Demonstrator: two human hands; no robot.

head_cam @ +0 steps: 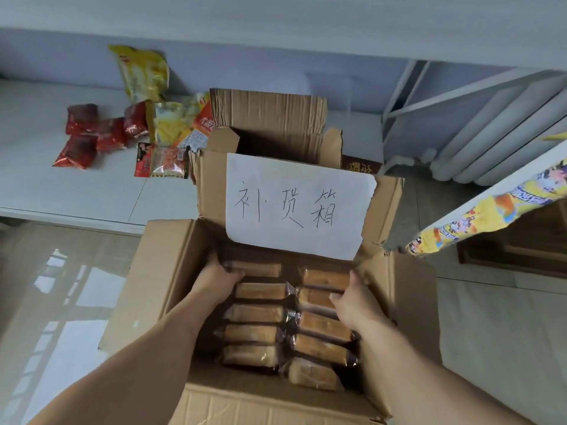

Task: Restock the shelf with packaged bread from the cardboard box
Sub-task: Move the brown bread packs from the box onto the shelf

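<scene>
An open cardboard box [159, 289] stands below me, a white handwritten paper label [294, 207] on its far flap. Inside lie two rows of clear-wrapped bread packs [254, 314], several per row. My left hand [219, 279] reaches into the far left of the box and its fingers curl round the top left bread pack [260, 269]. My right hand [357, 302] is at the right row, fingers curled over the edge of an upper bread pack [319, 297]. The low white shelf [76, 191] lies beyond the box to the left.
Red snack packets [89, 136] and yellow snack bags [144, 72] lie on the white shelf. A second, empty cardboard box [276, 121] stands behind the first. A white radiator [503, 130] is at the right, with a yellow printed package [487, 213] on a shelf edge.
</scene>
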